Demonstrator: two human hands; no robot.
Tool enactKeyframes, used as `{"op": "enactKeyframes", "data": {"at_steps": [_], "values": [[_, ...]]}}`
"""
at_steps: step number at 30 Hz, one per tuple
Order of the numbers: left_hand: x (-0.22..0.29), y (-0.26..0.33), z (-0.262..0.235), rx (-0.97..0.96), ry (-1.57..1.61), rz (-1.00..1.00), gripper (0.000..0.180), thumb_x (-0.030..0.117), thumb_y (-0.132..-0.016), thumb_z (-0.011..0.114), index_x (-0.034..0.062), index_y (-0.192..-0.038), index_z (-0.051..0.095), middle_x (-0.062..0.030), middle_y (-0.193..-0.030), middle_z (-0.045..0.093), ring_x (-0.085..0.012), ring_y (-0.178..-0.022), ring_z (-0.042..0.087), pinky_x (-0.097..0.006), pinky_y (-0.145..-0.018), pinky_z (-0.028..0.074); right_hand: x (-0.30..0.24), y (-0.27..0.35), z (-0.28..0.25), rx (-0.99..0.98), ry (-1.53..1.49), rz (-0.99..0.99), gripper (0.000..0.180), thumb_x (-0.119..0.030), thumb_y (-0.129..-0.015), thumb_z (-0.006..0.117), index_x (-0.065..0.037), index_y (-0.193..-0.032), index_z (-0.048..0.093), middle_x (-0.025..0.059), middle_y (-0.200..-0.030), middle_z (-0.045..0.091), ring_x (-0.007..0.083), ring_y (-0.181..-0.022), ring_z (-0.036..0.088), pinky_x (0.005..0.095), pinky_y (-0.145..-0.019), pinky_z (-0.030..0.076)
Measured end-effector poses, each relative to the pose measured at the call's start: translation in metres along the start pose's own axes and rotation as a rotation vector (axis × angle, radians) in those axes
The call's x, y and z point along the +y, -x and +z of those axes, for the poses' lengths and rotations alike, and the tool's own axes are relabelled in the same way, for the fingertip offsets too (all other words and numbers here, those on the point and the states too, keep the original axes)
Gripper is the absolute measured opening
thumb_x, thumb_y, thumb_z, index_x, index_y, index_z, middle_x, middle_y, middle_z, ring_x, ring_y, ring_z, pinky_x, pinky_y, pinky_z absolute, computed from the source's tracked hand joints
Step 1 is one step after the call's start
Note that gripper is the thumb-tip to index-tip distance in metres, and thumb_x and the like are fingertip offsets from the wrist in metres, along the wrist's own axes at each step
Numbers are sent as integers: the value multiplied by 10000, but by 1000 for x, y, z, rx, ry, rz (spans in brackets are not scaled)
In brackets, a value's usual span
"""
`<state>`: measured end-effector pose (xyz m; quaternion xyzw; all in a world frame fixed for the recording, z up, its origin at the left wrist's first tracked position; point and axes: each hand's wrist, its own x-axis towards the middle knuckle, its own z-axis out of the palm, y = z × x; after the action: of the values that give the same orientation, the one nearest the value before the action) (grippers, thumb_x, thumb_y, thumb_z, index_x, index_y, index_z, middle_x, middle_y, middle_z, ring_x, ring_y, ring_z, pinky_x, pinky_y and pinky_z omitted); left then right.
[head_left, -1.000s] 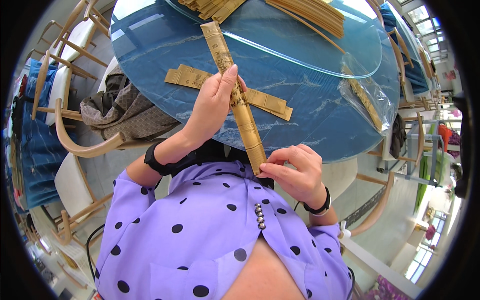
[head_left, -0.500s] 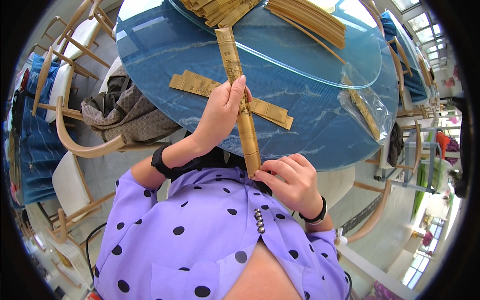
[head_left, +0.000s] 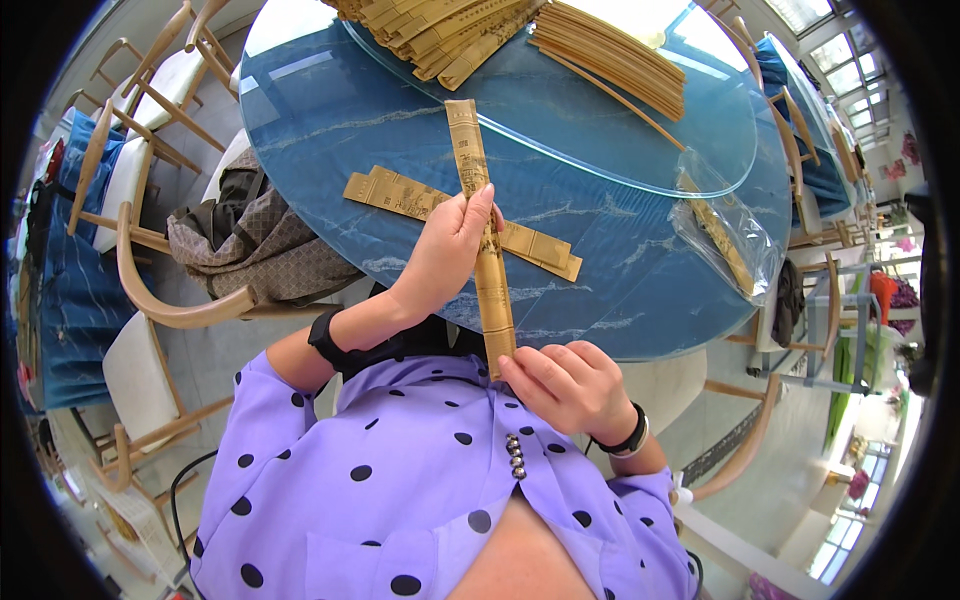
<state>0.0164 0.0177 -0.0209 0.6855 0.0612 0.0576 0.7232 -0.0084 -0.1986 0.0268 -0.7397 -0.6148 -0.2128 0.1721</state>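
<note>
A long, narrow gold paper sleeve [head_left: 492,290] with dark printing is held up in front of me, its far end over the table and its near end close to my shirt. My left hand [head_left: 452,245] is wrapped round its middle, thumb lying along the top. At the near end, my right hand [head_left: 575,390] pinches the sleeve's edge between thumb and fingers. Beneath my left hand, flat gold sleeves [head_left: 400,195] lie across the table, overlapping one another and partly hidden by the hand and the held sleeve.
On the round glass turntable [head_left: 600,170] sit a pile of gold sleeves [head_left: 435,40] and a fanned stack of brown strips [head_left: 610,65]. A clear plastic bag [head_left: 755,245] with a gold piece inside lies right. A patterned bag [head_left: 250,235] rests on a chair at left.
The table and things on it appear slightly lower in view. The held sleeve's far end has come lower and nearer, while both hands keep their grip on it.
</note>
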Motion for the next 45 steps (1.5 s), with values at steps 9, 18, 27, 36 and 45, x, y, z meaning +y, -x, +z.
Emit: {"op": "enactKeyframes", "data": {"at_steps": [9, 18, 27, 36, 45], "values": [[9, 24, 17, -195, 37, -83, 321, 318, -1107, 458, 53, -963, 568, 15, -817, 531, -74, -791, 487, -261, -719, 439, 13, -1, -1, 43, 10, 50, 230, -90, -830, 757, -42, -1049, 709, 35, -954, 646, 123, -690, 603, 262, -591, 456], [95, -71, -45, 26, -801, 328, 361, 236, -1071, 505, 21, -1359, 545, -125, -788, 654, -243, -674, 648, -346, -634, 494, 23, 14, -2, 151, -221, 339, 185, -183, -772, 844, -87, -888, 738, 31, -832, 698, 181, -645, 644, 302, -558, 488], [136, -270, -176, 538, -1593, 847, 338, 334, -1025, 574, 201, -1307, 703, -171, -980, 634, -323, -845, 685, -428, -754, 570, 35, 32, -14, 53, -199, 403, 168, -171, -808, 824, -76, -864, 698, 28, -812, 666, 188, -640, 642, 300, -572, 501], [124, -324, -217, 223, -1542, 381, 442, 477, -1021, 532, 192, -1317, 696, -266, -1062, 651, -440, -1118, 588, -502, -1052, 417, 77, 30, -31, -24, -137, 391, 150, -155, -843, 790, -75, -823, 665, 35, -801, 645, 208, -647, 635, 323, -589, 506], [123, -307, -230, 374, -1536, 455, 482, 454, -1057, 485, 95, -1309, 686, -255, -1183, 635, -403, -1163, 562, -492, -1047, 429, 204, -20, -14, -117, 51, 495, 328, -203, -891, 747, -21, -1147, 651, 126, -1119, 634, 314, -1088, 600, 404, -899, 530]]}}
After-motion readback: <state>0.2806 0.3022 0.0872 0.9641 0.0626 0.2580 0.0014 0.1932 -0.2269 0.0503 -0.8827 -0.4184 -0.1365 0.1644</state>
